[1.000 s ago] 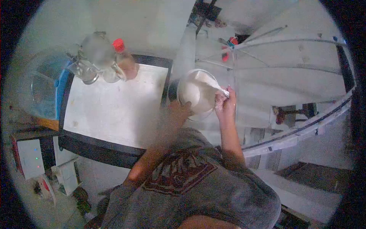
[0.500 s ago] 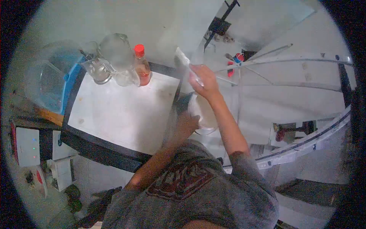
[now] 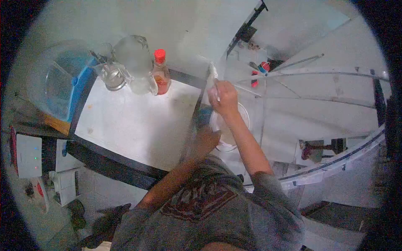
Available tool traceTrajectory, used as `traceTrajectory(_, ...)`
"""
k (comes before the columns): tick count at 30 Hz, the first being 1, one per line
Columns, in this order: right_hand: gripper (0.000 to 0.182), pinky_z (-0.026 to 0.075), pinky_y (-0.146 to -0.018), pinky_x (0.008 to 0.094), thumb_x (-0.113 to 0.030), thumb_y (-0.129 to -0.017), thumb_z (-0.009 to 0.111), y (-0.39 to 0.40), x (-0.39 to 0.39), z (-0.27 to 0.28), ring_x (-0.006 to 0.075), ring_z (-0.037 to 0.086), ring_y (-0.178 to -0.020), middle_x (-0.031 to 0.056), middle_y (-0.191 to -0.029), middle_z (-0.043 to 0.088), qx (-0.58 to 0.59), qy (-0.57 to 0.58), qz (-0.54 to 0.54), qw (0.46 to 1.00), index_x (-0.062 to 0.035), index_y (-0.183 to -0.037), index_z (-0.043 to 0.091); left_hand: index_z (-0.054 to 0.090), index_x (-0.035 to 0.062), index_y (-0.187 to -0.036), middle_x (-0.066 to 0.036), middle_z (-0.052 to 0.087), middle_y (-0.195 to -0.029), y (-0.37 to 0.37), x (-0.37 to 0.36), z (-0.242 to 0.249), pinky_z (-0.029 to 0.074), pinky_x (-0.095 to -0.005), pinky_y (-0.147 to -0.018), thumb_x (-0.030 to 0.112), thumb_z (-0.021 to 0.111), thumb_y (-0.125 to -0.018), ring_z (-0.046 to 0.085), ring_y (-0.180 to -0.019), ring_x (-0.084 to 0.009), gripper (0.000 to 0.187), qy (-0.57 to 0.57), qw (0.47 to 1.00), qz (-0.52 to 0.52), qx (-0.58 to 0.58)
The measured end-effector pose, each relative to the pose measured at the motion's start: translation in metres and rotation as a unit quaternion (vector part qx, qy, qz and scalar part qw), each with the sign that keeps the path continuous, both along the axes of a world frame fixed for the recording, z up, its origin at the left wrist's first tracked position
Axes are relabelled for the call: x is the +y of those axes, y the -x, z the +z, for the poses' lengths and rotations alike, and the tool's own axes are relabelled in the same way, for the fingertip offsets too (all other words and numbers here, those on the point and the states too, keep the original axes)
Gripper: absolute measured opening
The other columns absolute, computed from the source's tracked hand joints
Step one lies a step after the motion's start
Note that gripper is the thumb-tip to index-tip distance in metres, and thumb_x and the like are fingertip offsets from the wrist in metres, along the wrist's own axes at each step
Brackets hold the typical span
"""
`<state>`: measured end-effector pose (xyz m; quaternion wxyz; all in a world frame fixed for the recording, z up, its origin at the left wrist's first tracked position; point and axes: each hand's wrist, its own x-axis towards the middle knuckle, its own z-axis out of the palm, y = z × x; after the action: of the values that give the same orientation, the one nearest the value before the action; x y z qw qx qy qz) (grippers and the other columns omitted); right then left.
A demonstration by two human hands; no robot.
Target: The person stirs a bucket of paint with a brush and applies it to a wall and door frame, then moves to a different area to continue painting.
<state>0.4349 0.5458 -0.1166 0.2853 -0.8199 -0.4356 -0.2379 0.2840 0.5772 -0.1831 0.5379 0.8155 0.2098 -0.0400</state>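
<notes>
My right hand (image 3: 225, 97) is closed around a white, brush-like tool (image 3: 212, 72) whose pale head points up and away toward the wall. Its exact kind is hard to make out. Just below that hand is a round white bucket (image 3: 246, 118), partly hidden by my right forearm. My left hand (image 3: 208, 139) is closed on the bucket's near left side, with its fingers partly in shadow. A dark bluish thing (image 3: 204, 113) shows just beyond my left hand, too dim to name.
To the left, a dark-edged table (image 3: 138, 125) with a white top bears a red-capped bottle (image 3: 161, 77), a glass jar (image 3: 114, 79) and clear plastic bags (image 3: 136, 58). A blue-edged clear tub (image 3: 58, 88) stands at its far left. A curved metal frame (image 3: 318, 73) spans the right.
My right hand has come down and slightly nearer the bucket, and the tool's head has shifted right and turned more upright. My left hand stays at the bucket. The view has tilted slightly.
</notes>
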Motion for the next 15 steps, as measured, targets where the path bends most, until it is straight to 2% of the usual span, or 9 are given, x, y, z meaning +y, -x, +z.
traceTrajectory(1,0.036,0.049,-0.073,0.0438,-0.007,-0.072,0.068,0.003,0.006,0.005,0.0354,0.059,-0.079,0.0171,-0.086,0.061,-0.001,-0.018,0.025,1.0,0.0032,-0.105,0.059,0.057,-0.0141,-0.096,-0.025,0.067,-0.082,0.0,-0.002,-0.001,0.055,-0.0392,-0.063,0.028,0.069,-0.079,0.068,-0.064,-0.032,0.047,-0.097,0.995,0.007,-0.023)
traceTrajectory(2,0.036,0.049,-0.072,0.0439,-0.006,-0.072,0.068,0.004,0.012,0.007,0.0356,0.059,-0.079,0.0168,-0.086,0.061,-0.002,-0.037,0.05,0.998,0.0032,-0.105,0.058,0.057,-0.0141,-0.096,-0.025,0.067,-0.082,0.0,-0.002,-0.003,0.055,-0.0392,-0.063,0.028,0.069,-0.079,0.068,-0.064,-0.032,0.047,-0.098,0.995,0.004,-0.022)
traceTrajectory(5,0.039,0.049,-0.072,0.043,-0.014,-0.074,0.067,-0.008,0.028,0.006,0.0357,0.058,-0.081,0.0188,-0.082,0.059,-0.04,-0.016,0.082,0.996,0.0049,-0.106,0.057,0.057,-0.008,-0.106,-0.029,0.059,-0.097,0.0,0.004,-0.007,0.046,-0.0495,-0.084,0.035,0.061,-0.082,0.059,-0.099,-0.0394,0.05,0.069,0.995,-0.029,0.066)
traceTrajectory(8,0.036,0.048,-0.07,0.0448,-0.014,-0.075,0.066,-0.028,0.019,-0.018,0.0364,0.057,-0.079,0.0187,-0.083,0.059,-0.05,-0.047,0.033,0.997,0.0046,-0.104,0.057,0.055,-0.0107,-0.106,-0.03,0.059,-0.104,0.001,0.003,-0.008,0.047,-0.0482,-0.084,0.036,0.063,-0.082,0.06,-0.099,-0.0393,0.053,0.027,0.995,-0.093,0.006)
traceTrajectory(10,0.035,0.048,-0.07,0.0459,-0.014,-0.076,0.066,-0.025,0.005,-0.027,0.0368,0.057,-0.079,0.0187,-0.084,0.059,-0.038,-0.051,-0.002,0.998,0.0045,-0.104,0.057,0.058,-0.0065,-0.105,-0.027,0.062,-0.096,-0.003,0.008,0.032,0.049,-0.0473,-0.08,0.031,0.065,-0.083,0.063,-0.092,-0.0367,0.044,0.115,0.983,-0.002,0.141)
traceTrajectory(11,0.034,0.047,-0.07,0.047,-0.015,-0.077,0.065,-0.02,-0.002,-0.032,0.0372,0.056,-0.078,0.0188,-0.085,0.059,-0.024,-0.054,-0.035,0.998,0.0043,-0.103,0.057,0.058,-0.0065,-0.105,-0.027,0.062,-0.096,-0.003,0.008,0.032,0.049,-0.0473,-0.08,0.031,0.065,-0.083,0.063,-0.092,-0.0367,0.044,0.116,0.983,0.001,0.141)
traceTrajectory(13,0.033,0.048,-0.07,0.0455,-0.01,-0.074,0.066,-0.002,-0.013,-0.026,0.0368,0.057,-0.078,0.0176,-0.085,0.06,0.002,-0.05,-0.058,0.997,0.0023,-0.104,0.058,0.057,-0.013,-0.093,-0.02,0.068,-0.076,-0.001,0.008,0.03,0.054,-0.0427,-0.07,0.028,0.069,-0.078,0.068,-0.069,-0.0338,0.046,0.066,0.995,0.017,0.079)
traceTrajectory(14,0.035,0.048,-0.069,0.0439,-0.006,-0.071,0.067,0.003,-0.014,-0.02,0.0363,0.058,-0.078,0.0164,-0.086,0.061,0.026,-0.047,-0.086,0.995,0.0004,-0.104,0.059,0.057,-0.013,-0.093,-0.02,0.068,-0.076,0.002,0.006,0.015,0.054,-0.0427,-0.07,0.028,0.069,-0.078,0.068,-0.069,-0.0338,0.046,0.066,0.995,0.018,0.079)
traceTrajectory(15,0.035,0.048,-0.069,0.0439,-0.006,-0.071,0.067,0.005,-0.012,-0.014,0.0363,0.058,-0.078,0.0164,-0.086,0.061,0.026,-0.047,-0.086,0.995,0.0004,-0.104,0.059,0.057,-0.0125,-0.093,-0.02,0.067,-0.076,0.005,0.002,-0.009,0.054,-0.0428,-0.07,0.029,0.069,-0.078,0.068,-0.069,-0.0337,0.045,-0.022,0.999,-0.023,-0.026)
